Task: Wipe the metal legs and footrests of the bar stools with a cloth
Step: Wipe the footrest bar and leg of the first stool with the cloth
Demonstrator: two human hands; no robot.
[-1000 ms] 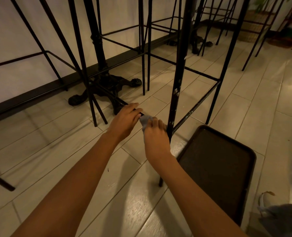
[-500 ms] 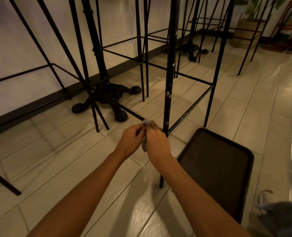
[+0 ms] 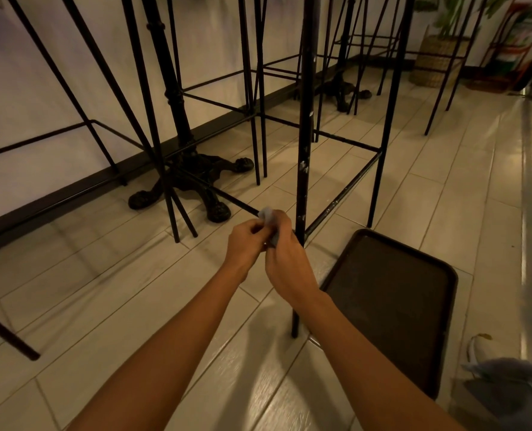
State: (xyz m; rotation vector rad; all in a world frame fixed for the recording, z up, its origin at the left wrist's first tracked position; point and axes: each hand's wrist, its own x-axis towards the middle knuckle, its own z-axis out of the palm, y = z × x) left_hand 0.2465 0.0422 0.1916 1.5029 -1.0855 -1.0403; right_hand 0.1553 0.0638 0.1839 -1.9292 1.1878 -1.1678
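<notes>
Both hands, left hand [image 3: 246,241] and right hand [image 3: 285,258], grip a small cloth [image 3: 268,219] at the footrest [image 3: 227,197], just beside a stool leg [image 3: 303,144].

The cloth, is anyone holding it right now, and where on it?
Yes. Both hands hold the small grey cloth bunched between them: left hand and right hand pinch it at its middle, one corner poking up.

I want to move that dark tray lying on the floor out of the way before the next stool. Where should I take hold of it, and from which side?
Probably the tray's raised rim on its long right edge, coming from the open floor on the right. It lies flat, and the stool leg stands against its left side, crowding that edge. Both hands are busy with the cloth.
</notes>
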